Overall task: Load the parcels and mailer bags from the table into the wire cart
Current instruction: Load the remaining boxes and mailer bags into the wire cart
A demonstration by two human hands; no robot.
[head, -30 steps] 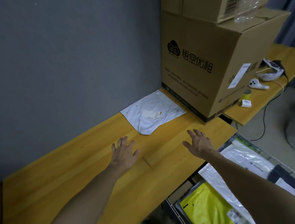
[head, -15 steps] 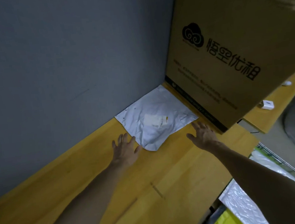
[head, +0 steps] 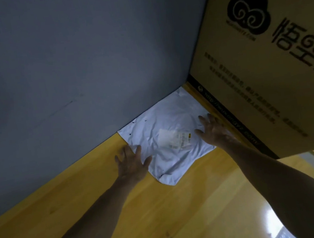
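At back of yellow wooden tabletop (head: 182,213), tucked into corner between flat grey wall (head: 68,70) and large brown cardboard box with black printing (head: 263,67): white crumpled plastic mailer bag (head: 169,162), lying flat, printed paper label (head: 174,139) face up near its middle.

Outline close to square, so can't call a clear long axis. One edge flush along wall foot, adjacent edge along base of box. Far corner pointing into the wall/box junction, opposite corner pointing out across tabletop toward the person, diagonal to tabletop's front edge. Some small dark specks along wall-side edge.

Left hand (head: 133,164) palm down at bag's left edge, fingers (head: 139,150) straight and spread wide, thumb and first fingertip overlapping the plastic. Gripping nothing. Can't tell whether touching or just above.

Right hand (head: 215,131) palm down over bag's right side, just beside box base, fingers (head: 202,119) splayed and straight, nothing pinched or held. Contact with plastic likewise unclear.

Both forearms bare, reaching in from bottom of view. Bright glare patch on tabletop lower right.
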